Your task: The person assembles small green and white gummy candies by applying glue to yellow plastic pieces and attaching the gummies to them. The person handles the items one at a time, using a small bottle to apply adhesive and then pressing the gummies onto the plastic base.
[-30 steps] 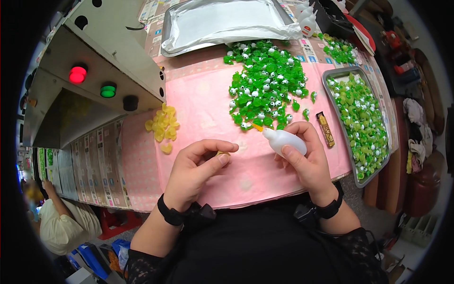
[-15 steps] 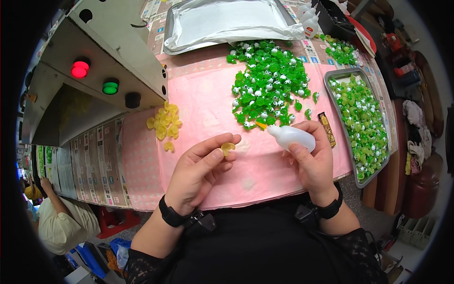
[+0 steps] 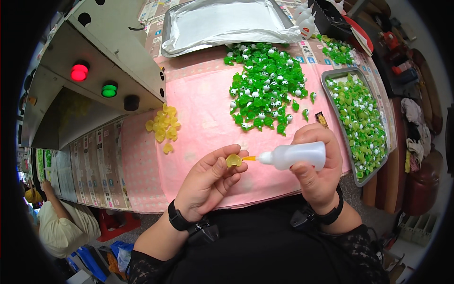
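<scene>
We see a small yellow piece [image 3: 233,160] pinched at the fingertips of the left hand [image 3: 208,182], held in the air above the near edge of the pink surface [image 3: 203,102]; the orange nozzle tip [image 3: 249,158] of the white squeeze bottle [image 3: 293,155] comes to it from the right and seems to touch it, though the contact itself is too small for us to be sure; the bottle lies almost level, its long axis running from right to left, and the right hand [image 3: 316,173] is wrapped closed around its body. Further away, a little heap of yellow pieces [image 3: 163,127] lies to the left, a large pile of green pieces [image 3: 265,90] behind, and a metal tray [image 3: 329,75] of paler green pieces at the right; the right palm hides the rear end of the bottle; the exact shape of the yellow piece is hard to make out.
</scene>
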`<action>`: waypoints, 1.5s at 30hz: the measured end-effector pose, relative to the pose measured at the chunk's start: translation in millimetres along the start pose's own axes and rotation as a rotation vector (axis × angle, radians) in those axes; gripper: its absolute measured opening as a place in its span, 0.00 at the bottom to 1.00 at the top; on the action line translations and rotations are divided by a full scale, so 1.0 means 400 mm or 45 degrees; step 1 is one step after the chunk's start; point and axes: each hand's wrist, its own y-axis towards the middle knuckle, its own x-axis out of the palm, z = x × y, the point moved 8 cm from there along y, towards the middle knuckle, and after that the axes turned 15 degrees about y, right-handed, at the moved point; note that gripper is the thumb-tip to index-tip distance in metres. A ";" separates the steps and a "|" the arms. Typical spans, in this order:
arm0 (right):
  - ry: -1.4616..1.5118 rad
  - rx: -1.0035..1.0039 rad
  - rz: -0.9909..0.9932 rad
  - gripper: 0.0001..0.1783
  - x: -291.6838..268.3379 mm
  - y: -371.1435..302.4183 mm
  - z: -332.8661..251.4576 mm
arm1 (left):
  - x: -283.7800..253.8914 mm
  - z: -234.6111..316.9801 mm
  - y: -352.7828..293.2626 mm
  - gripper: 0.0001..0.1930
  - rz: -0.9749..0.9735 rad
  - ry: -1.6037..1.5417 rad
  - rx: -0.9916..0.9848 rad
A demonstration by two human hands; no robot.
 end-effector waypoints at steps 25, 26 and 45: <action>-0.333 -0.203 -0.134 0.20 0.051 0.025 -0.035 | -0.008 -0.008 0.004 0.19 -0.102 -0.078 0.022; -0.335 -0.204 -0.136 0.20 0.052 0.025 -0.034 | -0.008 -0.008 0.004 0.19 -0.097 -0.075 0.020; -0.320 -0.142 -0.079 0.18 0.026 0.029 -0.036 | -0.002 -0.005 0.006 0.19 -0.105 -0.067 0.038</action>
